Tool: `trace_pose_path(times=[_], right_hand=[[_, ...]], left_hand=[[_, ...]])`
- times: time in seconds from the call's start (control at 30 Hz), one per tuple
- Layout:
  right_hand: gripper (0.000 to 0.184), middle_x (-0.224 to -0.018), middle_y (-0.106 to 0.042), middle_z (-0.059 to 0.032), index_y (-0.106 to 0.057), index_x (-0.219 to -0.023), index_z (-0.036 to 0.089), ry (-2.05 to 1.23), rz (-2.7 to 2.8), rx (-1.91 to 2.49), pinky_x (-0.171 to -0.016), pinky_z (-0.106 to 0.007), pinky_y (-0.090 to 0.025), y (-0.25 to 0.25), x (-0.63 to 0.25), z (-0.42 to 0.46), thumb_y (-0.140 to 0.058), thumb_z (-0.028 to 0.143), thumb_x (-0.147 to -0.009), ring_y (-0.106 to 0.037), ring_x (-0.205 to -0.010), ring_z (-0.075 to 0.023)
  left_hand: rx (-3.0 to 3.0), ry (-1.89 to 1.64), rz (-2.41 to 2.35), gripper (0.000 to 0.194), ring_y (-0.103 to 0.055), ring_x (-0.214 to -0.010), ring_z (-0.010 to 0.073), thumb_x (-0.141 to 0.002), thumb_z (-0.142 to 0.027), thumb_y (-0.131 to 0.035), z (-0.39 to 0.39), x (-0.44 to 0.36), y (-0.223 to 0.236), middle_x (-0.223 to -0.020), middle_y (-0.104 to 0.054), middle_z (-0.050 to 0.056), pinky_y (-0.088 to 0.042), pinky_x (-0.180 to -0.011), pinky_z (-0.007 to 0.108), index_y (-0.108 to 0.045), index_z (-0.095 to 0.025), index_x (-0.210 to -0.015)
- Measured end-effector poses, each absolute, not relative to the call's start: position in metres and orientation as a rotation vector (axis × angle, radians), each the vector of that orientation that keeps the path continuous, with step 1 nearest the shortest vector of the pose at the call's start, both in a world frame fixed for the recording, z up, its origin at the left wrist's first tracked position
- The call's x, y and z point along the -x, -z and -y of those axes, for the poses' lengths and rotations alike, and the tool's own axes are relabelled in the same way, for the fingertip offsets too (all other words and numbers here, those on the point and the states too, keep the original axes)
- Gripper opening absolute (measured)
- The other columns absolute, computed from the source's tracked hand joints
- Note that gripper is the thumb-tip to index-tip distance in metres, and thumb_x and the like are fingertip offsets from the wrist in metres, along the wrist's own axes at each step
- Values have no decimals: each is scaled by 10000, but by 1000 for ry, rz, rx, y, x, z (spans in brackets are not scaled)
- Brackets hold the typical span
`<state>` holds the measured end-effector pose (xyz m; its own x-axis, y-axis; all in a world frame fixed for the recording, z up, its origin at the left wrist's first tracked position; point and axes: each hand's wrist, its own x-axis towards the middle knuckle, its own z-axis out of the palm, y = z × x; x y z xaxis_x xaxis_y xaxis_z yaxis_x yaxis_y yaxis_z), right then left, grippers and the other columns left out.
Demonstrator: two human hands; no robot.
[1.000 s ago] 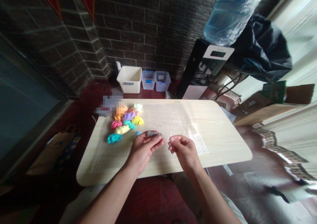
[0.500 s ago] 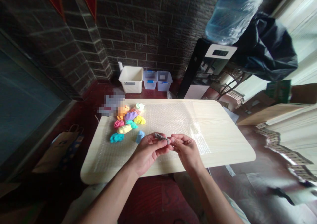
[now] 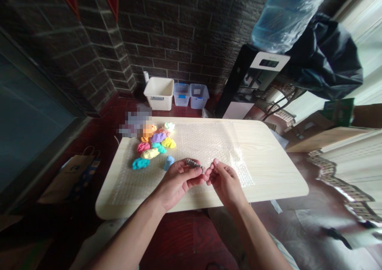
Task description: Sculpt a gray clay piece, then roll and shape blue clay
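Observation:
My left hand [image 3: 184,177] is closed around a short, ridged grey-and-white striped piece [image 3: 194,165], pinched between thumb and fingers; its kind is not clear. Beside its end, my right hand [image 3: 222,178] has thumb and forefinger pressed together, close to my left fingertips. Anything small between those right fingers cannot be made out. A blue lump [image 3: 169,162] stands on the bubble wrap [image 3: 197,138] just left of my left hand. Further left lie several soft, crumpled lumps, among them a teal one [image 3: 141,163], a pale yellow one [image 3: 150,153] and a purple one [image 3: 158,137].
The bubble wrap covers much of the pale wooden table [image 3: 277,170]. Behind it, on the floor, stand a cream bin [image 3: 159,101] and two clear boxes, one [image 3: 198,99] with a blue latch. A water dispenser [image 3: 238,87] is at the back right, cardboard boxes [image 3: 319,131] at right.
My right hand first came in to touch the end of the striped piece, then drew slightly back with its fingertips raised. My left hand moved slightly right, uncovering the blue lump.

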<state>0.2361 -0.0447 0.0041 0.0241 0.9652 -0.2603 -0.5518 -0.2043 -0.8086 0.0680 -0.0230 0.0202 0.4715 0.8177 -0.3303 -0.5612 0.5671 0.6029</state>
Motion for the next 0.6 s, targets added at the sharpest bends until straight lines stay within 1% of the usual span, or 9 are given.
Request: trace_pose_path(times=[0.1,0.2,0.3,0.37,0.43,0.5,0.6], right_hand=[[440,-571,-689,-20,-674,-673,182,-1532,512,991,-459,-241,-437,-5,-236,44,-868,555,-803,-593,-489,-138],[407,-591,-691,-8,-687,-670,177,-1526,493,993,-449,-222,-413,-6,-237,44,-898,503,-790,-573,-488,-113],[285,-670,-743,-3,-773,-759,180,-1506,501,965,-484,-203,-449,-6,-239,44,-976,374,-713,-599,-527,-92],[273,-747,-793,-20,-817,-829,184,-1505,504,949,-541,-201,-502,-4,-240,44,-1001,311,-673,-664,-592,-101],[277,-851,-832,-52,-838,-903,177,-1530,507,936,-632,-212,-559,-2,-240,44,-980,320,-713,-738,-694,-125],[271,-877,-841,-64,-836,-952,173,-1558,520,916,-685,-232,-588,-1,-240,44,-941,349,-775,-771,-736,-146],[283,-855,-841,-69,-819,-944,170,-1567,525,897,-668,-248,-597,1,-240,44,-918,394,-802,-786,-726,-167]], left_hand=[[-432,-898,-675,322,-763,-702,150,-658,-155,-972,23,-67,-20,-832,-788,62,-625,-662,207,-754,-115,-892],[-429,-896,-685,323,-768,-699,153,-654,-154,-973,22,-65,-19,-843,-794,70,-631,-667,213,-760,-113,-892],[-431,-897,-678,316,-769,-699,152,-654,-155,-974,22,-65,-19,-842,-796,65,-632,-658,206,-765,-120,-888],[-440,-897,-664,317,-769,-703,151,-649,-160,-978,22,-65,-21,-837,-796,61,-636,-661,204,-770,-123,-886],[-447,-899,-653,292,-771,-721,152,-662,-162,-973,22,-65,-22,-832,-796,64,-641,-673,202,-768,-120,-867],[-443,-903,-641,287,-764,-703,145,-656,-155,-974,21,-65,-23,-833,-797,64,-635,-658,192,-770,-113,-855],[-428,-912,-656,294,-760,-697,145,-648,-132,-970,21,-64,-21,-835,-794,58,-633,-642,190,-769,-114,-862]])
